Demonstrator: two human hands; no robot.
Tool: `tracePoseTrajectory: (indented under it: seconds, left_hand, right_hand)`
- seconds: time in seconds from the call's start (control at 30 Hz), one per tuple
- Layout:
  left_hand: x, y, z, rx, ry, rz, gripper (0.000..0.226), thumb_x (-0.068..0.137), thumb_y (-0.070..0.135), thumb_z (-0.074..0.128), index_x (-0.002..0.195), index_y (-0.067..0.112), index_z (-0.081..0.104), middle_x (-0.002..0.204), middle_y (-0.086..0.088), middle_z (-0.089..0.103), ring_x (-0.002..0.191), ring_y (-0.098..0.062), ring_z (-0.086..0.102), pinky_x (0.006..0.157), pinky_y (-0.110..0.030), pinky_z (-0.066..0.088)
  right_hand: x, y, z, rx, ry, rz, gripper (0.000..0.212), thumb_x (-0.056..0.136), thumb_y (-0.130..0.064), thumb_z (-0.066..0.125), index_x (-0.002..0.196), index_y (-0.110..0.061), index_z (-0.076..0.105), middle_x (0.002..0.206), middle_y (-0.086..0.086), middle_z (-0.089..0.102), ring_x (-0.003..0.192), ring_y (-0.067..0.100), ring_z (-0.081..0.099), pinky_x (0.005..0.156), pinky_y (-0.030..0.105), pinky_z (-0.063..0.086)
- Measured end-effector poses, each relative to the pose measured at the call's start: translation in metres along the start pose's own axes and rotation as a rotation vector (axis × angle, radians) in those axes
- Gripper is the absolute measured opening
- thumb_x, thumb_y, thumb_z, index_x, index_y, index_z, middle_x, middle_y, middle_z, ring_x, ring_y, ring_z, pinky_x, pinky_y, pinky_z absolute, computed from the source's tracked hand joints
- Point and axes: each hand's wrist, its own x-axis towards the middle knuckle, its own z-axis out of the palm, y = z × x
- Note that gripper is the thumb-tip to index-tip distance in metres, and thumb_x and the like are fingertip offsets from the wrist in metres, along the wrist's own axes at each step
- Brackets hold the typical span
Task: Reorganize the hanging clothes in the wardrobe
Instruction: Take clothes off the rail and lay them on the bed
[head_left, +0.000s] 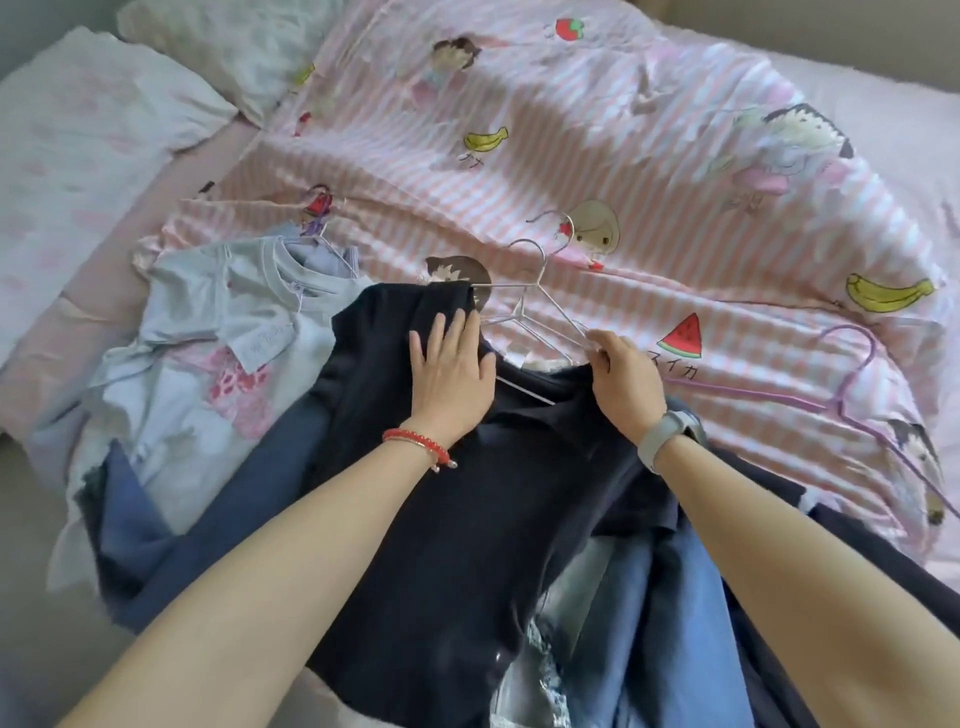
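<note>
The left hand (451, 370) lies flat with fingers spread, pressing the soft, matte dark navy garment (441, 519) spread on the bed (857, 93). The right hand (621, 376) pinches the garment's neckline edge together with one thin arm of a white wire hanger (535, 306), its hook curving away beyond that grip. Left of the pressing hand lies a crumpled pale blue T-shirt (208, 332) with a pink print and a paper tag. Right of the pinching grip rests one slim purple hanger (852, 395). Nearer than both hands, blue denim (670, 613) bunches up. Beneath is a striped pink-and-white cartoon quilt (623, 156); two wrinkled pillows (93, 130) lie far left.
</note>
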Motion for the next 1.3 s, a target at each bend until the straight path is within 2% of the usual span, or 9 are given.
tracePoseTrajectory:
  seconds: [0.13, 0.23, 0.53, 0.7, 0.83, 0.97, 1.07, 1.13, 1.3]
  left_hand:
    - [-0.048, -0.042, 0.005, 0.136, -0.223, -0.122, 0.058, 0.097, 0.034, 0.03, 0.148, 0.024, 0.002, 0.157, -0.005, -0.001, 0.143, -0.025, -0.007, 0.112, -0.054, -0.004]
    - [-0.076, -0.065, -0.004, 0.126, -0.229, -0.21, 0.058, 0.097, 0.034, 0.032, 0.148, 0.024, 0.006, 0.156, -0.007, -0.002, 0.143, -0.026, -0.007, 0.112, -0.055, -0.002]
    - [-0.21, -0.147, -0.134, 0.162, 0.12, -0.364, 0.052, 0.095, 0.028, 0.039, 0.144, 0.019, 0.027, 0.153, -0.005, 0.02, 0.142, -0.021, 0.012, 0.112, -0.05, 0.001]
    - [-0.366, -0.2, -0.2, 0.279, 0.321, -0.468, 0.048, 0.073, 0.012, 0.073, 0.118, 0.006, 0.06, 0.124, -0.015, 0.058, 0.115, -0.033, 0.055, 0.093, -0.058, 0.039]
    - [-0.501, -0.23, -0.232, 0.351, 0.386, -0.709, 0.037, 0.073, 0.015, 0.064, 0.109, 0.007, 0.066, 0.114, -0.014, 0.064, 0.106, -0.029, 0.061, 0.09, -0.056, 0.043]
    - [-0.632, -0.251, -0.25, 0.413, 0.459, -0.922, 0.038, 0.077, 0.022, 0.049, 0.109, 0.009, 0.066, 0.113, -0.012, 0.064, 0.107, -0.03, 0.061, 0.091, -0.056, 0.041]
    - [-0.728, -0.263, -0.263, 0.464, 0.533, -1.143, 0.037, 0.079, 0.02, 0.051, 0.11, 0.008, 0.066, 0.114, -0.015, 0.064, 0.109, -0.034, 0.059, 0.089, -0.062, 0.04]
    - [-0.784, -0.264, -0.272, 0.5, 0.577, -1.291, 0.037, 0.074, 0.016, 0.06, 0.11, 0.006, 0.067, 0.116, -0.018, 0.062, 0.11, -0.037, 0.058, 0.09, -0.067, 0.037]
    - [-0.898, -0.247, -0.307, 0.598, 0.641, -1.613, 0.045, 0.073, 0.021, 0.055, 0.115, 0.01, 0.064, 0.125, -0.018, 0.057, 0.121, -0.039, 0.049, 0.095, -0.069, 0.027]
  right_hand:
    - [0.006, 0.002, 0.009, -0.229, -0.179, 0.001, 0.044, 0.093, -0.024, 0.047, 0.136, -0.02, 0.038, 0.143, 0.008, 0.037, 0.13, 0.028, 0.033, 0.104, 0.047, 0.026]
    - [-0.01, -0.02, 0.017, -0.268, -0.196, -0.032, 0.048, 0.094, -0.023, 0.042, 0.14, -0.019, 0.029, 0.15, 0.007, 0.025, 0.139, 0.026, 0.019, 0.11, 0.049, 0.021]
    - [-0.13, -0.204, 0.053, -0.062, -0.237, -0.477, 0.047, 0.097, -0.021, 0.033, 0.143, -0.016, 0.026, 0.15, 0.003, 0.027, 0.141, 0.021, 0.017, 0.114, 0.043, 0.011]
    - [-0.253, -0.31, 0.085, -0.035, -0.384, -0.902, 0.047, 0.098, -0.023, 0.029, 0.144, -0.018, 0.022, 0.151, 0.002, 0.025, 0.141, 0.019, 0.017, 0.115, 0.039, 0.009]
    - [-0.363, -0.378, 0.111, -0.042, -0.499, -1.18, 0.046, 0.097, -0.021, 0.033, 0.142, -0.017, 0.028, 0.149, 0.002, 0.03, 0.139, 0.018, 0.022, 0.114, 0.038, 0.011]
    - [-0.467, -0.436, 0.133, 0.03, -0.546, -1.435, 0.045, 0.087, -0.011, 0.05, 0.131, -0.006, 0.047, 0.131, 0.013, 0.053, 0.121, 0.03, 0.049, 0.104, 0.046, 0.034]
    - [-0.544, -0.479, 0.151, 0.034, -0.632, -1.61, 0.046, 0.092, -0.016, 0.044, 0.137, -0.01, 0.038, 0.14, 0.01, 0.044, 0.13, 0.027, 0.039, 0.109, 0.043, 0.026]
    - [-0.592, -0.506, 0.162, 0.072, -0.633, -1.74, 0.045, 0.09, -0.015, 0.048, 0.134, -0.008, 0.043, 0.136, 0.012, 0.049, 0.126, 0.03, 0.044, 0.106, 0.047, 0.03]
    - [-0.71, -0.57, 0.179, 0.173, -0.696, -1.991, 0.042, 0.091, -0.015, 0.048, 0.132, -0.007, 0.046, 0.133, 0.013, 0.051, 0.125, 0.03, 0.046, 0.105, 0.044, 0.034]
